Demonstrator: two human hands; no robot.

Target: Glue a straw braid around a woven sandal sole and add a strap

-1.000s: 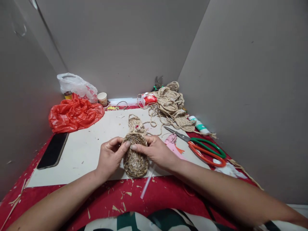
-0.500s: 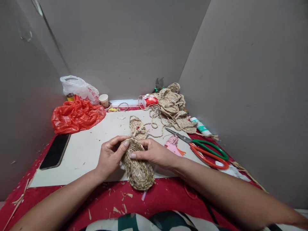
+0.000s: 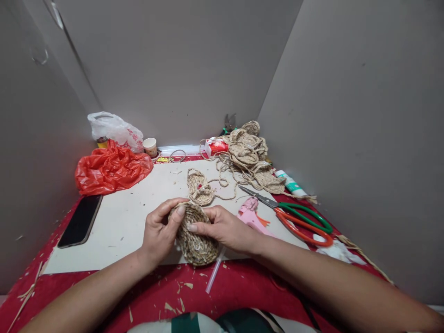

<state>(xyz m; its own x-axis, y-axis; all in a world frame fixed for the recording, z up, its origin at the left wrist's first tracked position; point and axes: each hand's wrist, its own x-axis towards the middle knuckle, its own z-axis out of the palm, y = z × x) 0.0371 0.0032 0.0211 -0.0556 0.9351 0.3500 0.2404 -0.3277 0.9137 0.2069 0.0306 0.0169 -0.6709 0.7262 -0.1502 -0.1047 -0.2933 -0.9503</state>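
Between my two hands is a woven straw sole [image 3: 197, 244], tan and darker brown, with its rounded end tipped toward me. My left hand [image 3: 163, 226] grips its left edge, thumb on top. My right hand [image 3: 220, 226] holds the right side, thumb pressed on the woven face and fingers partly hidden behind. Just beyond lies a small woven straw slipper [image 3: 200, 187] with a red bead-like spot and a loose cord. By my right wrist is a pink glue gun [image 3: 250, 215], partly covered by the forearm. A clear glue stick [image 3: 215, 275] pokes out below the sole.
Scissors [image 3: 287, 212] with green and orange handles lie to the right. A heap of straw braid [image 3: 246, 150] stands at the back right beside a red box [image 3: 217, 147]. On the left are a phone [image 3: 80, 221], a red plastic bag [image 3: 113, 169] and a paper cup [image 3: 150, 147].
The sole has tilted in my hands, so it looks shorter and its near end has risen. More of the clear stick below it shows. Both hands keep their grip.
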